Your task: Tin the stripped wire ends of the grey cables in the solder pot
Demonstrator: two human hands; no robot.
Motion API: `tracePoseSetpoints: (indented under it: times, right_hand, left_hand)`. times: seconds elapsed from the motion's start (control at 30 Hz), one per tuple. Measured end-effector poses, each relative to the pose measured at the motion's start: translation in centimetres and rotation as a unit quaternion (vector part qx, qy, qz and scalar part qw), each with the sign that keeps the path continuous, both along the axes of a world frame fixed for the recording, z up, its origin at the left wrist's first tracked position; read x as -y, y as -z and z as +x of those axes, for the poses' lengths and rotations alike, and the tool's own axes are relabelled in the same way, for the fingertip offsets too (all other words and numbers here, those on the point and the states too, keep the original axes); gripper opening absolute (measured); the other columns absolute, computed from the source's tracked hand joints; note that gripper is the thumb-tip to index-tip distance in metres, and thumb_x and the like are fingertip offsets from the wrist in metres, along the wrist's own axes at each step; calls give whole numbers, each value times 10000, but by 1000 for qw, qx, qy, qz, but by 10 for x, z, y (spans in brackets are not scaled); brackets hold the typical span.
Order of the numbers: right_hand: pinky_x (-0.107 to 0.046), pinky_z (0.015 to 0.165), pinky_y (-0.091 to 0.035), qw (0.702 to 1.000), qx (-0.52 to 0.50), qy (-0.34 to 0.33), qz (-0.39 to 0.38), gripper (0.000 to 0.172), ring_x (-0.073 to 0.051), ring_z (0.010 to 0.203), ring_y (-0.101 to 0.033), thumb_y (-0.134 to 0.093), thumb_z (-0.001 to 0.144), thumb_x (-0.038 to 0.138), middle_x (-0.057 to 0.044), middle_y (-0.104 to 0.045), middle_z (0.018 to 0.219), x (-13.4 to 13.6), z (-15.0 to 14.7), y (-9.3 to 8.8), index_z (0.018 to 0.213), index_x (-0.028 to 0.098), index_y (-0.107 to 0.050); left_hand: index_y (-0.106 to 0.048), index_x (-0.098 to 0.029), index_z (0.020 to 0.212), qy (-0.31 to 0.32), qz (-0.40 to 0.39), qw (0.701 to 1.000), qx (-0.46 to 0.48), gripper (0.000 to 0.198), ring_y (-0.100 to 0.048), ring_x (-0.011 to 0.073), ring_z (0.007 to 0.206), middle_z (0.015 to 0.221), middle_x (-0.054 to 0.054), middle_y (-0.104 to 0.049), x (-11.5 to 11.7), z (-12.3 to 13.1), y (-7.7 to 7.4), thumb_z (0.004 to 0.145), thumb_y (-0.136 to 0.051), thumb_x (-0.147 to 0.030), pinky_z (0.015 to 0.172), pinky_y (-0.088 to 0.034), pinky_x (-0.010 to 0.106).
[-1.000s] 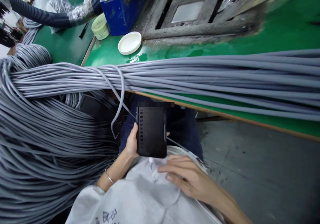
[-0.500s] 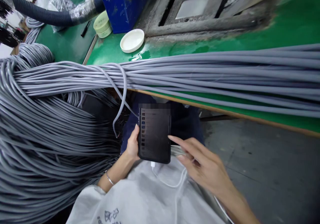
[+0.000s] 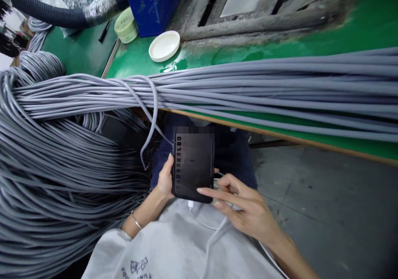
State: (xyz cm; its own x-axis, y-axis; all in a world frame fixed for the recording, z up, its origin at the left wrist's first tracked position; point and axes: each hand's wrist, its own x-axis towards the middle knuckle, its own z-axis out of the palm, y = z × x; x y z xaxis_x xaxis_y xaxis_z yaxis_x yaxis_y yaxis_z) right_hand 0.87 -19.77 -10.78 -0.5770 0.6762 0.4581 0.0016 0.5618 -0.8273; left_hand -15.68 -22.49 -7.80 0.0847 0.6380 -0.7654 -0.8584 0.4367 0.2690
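The dark phone is held up over the person's lap, with small pictures down the left side of its screen. The left hand grips the phone by its left edge, thumb along the side. The right hand holds nothing that I can see; one finger points out over the phone's bottom right part, the others bend loosely. I can't tell if that fingertip touches the glass. The phone could slip and drop if the left hand goes loose, or if something pulls the white cord plugged into its bottom end. A bump from the pointing finger might tip it too. Both arms reach in from below the phone, one on each side, and the left wrist is bent up a little. Just up and left of the phone, one bent grey cable hangs down and could catch on it. Beyond the phone, a big bunch of grey cables lies across the green table. Farther past the phone sits a white lid, near a blue box.
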Motion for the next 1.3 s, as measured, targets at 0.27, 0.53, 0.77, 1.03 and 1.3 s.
tracePoseSetpoints:
  times: [0.27, 0.53, 0.77, 1.03, 1.3]
  right_hand:
    - [-210, 515, -455, 997, 50, 50, 8, 468, -116, 627, -498, -443, 999, 266, -9, -439, 821, -5, -1, 2, 1456, 322, -357]
    - [-239, 557, -479, 989, 103, 102, 25, 513, -138, 636, -522, -404, 1011, 354, 1, -419, 790, -9, -10, 1, 1498, 321, -248]
    - [-235, 490, -451, 987, 105, 118, 10, 516, -126, 545, -458, -416, 1000, 349, 11, -404, 772, -11, -13, 0, 1491, 312, -262]
    - [-221, 510, -465, 986, 90, 139, -11, 505, -121, 557, -470, -499, 967, 302, 11, -418, 768, -8, -15, -2, 1449, 302, -349]
    - [-239, 583, -491, 975, 94, 201, 25, 379, -129, 663, -588, -538, 950, 203, -23, -529, 851, -9, -19, -4, 1321, 267, -500]
  left_hand:
    - [-717, -39, 914, -16, -37, 999, -23, 560, -633, 330, 1084, 926, 193, -732, 2, 0, 4, 919, -371, -479, 1051, -386, 454]
    - [-654, -51, 1152, -77, -74, 994, -39, 457, -634, 287, 1097, 1063, 157, -718, 2, 3, 5, 951, -360, -337, 1046, -405, 409]
    - [-661, -57, 1143, -67, -58, 996, -22, 462, -633, 300, 1096, 1076, 159, -714, 2, 3, 7, 918, -447, -399, 1047, -405, 408]
    - [-679, -63, 1104, -49, -49, 998, -3, 495, -622, 323, 1111, 1066, 169, -715, 2, 1, 9, 885, -479, -459, 1038, -412, 433]
    - [-695, -46, 1037, -50, -61, 997, -24, 466, -601, 313, 1148, 1046, 176, -717, 0, 2, 5, 916, -426, -406, 1065, -386, 427]
